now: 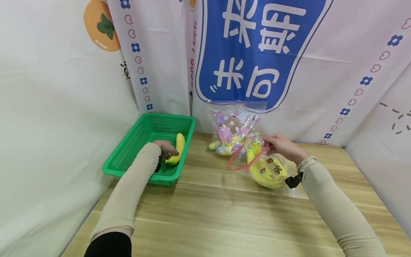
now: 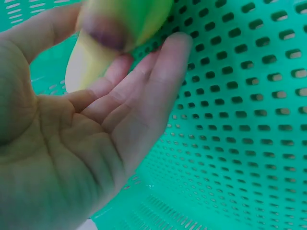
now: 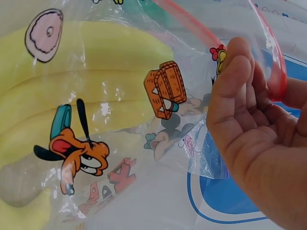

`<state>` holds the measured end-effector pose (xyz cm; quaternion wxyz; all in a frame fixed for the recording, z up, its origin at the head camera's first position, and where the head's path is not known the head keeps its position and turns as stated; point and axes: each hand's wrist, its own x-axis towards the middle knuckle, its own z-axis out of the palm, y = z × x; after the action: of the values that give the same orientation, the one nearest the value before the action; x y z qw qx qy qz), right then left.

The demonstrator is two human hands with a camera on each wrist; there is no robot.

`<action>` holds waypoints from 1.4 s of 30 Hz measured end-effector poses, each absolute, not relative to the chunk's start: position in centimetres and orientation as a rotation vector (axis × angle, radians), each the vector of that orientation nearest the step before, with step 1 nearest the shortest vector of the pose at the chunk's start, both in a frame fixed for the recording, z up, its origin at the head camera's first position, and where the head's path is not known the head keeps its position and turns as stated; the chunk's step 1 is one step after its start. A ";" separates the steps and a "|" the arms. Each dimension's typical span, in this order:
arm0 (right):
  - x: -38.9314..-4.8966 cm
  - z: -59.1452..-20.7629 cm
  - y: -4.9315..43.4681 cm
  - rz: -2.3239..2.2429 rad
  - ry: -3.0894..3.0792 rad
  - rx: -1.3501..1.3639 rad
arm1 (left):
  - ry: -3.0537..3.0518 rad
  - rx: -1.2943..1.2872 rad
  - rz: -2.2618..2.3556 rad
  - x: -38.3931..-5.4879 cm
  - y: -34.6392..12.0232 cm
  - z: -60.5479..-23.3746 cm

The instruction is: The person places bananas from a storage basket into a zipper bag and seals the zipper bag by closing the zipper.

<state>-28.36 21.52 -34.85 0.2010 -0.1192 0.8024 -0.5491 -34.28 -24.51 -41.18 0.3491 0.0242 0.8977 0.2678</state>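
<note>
Inside the green basket [image 1: 122,157], my left hand [image 1: 165,148] is at the lower end of a single yellow banana [image 1: 180,142]. In the left wrist view the thumb and the fingers [image 2: 144,81] lie on either side of the banana [image 2: 86,57], which is blurred at its dark tip. My right hand [image 1: 282,144] pinches the red zip edge of a clear cartoon-printed zip bag [image 1: 273,171]. Through its film a bunch of yellow bananas [image 3: 96,91] shows. The bag's mouth gapes toward the left.
Behind the zip bag, against the back cloth [image 1: 167,71], stands another clear printed zip bag [image 1: 224,132] with a purple top edge and bananas inside. The wooden table [image 1: 205,214] stretches in front, with cloth walls at the left, back and right.
</note>
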 end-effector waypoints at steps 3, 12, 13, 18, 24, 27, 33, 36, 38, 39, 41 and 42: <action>-28.4 -35.0 21.6 -1.536 2.240 -0.330 | 2.373 0.055 0.629 -34.6 -24.5 -41.6; -28.1 -34.5 21.4 -1.532 2.260 -0.354 | 2.411 -0.035 0.826 -35.2 -25.2 -42.1; -28.1 -34.4 21.4 -1.534 2.257 -0.353 | 2.390 -0.061 0.893 -35.2 -25.3 -42.2; -28.1 -34.5 21.5 -1.527 2.259 -0.363 | 2.345 -0.123 1.072 -34.9 -25.9 -41.8; -28.1 -34.7 21.6 -1.518 2.257 -0.344 | 2.261 -0.157 1.308 -34.8 -26.6 -41.2; -28.2 -34.8 21.5 -1.514 2.258 -0.340 | 2.225 -0.154 1.411 -34.7 -26.9 -40.7; -28.3 -34.7 21.4 -1.520 2.262 -0.337 | 2.203 -0.074 1.517 -34.6 -27.7 -40.0; -28.3 -34.7 21.4 -1.526 2.263 -0.332 | 2.205 -0.017 1.552 -34.4 -27.9 -39.8; -28.3 -34.7 21.5 -1.531 2.262 -0.336 | 2.206 0.029 1.565 -34.3 -27.8 -39.6; -28.3 -34.7 21.5 -1.534 2.261 -0.338 | 2.205 0.051 1.573 -34.3 -27.7 -39.5; -28.2 -34.8 21.6 -1.538 2.261 -0.342 | 2.184 0.089 1.599 -34.1 -27.4 -39.3; -28.2 -34.8 21.7 -1.541 2.260 -0.341 | 2.174 0.103 1.608 -34.0 -27.2 -39.2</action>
<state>-28.22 21.65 -34.78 0.1914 -0.1215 0.8048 -0.5486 -34.04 -27.23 -39.19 0.2160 0.0373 0.7843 0.5803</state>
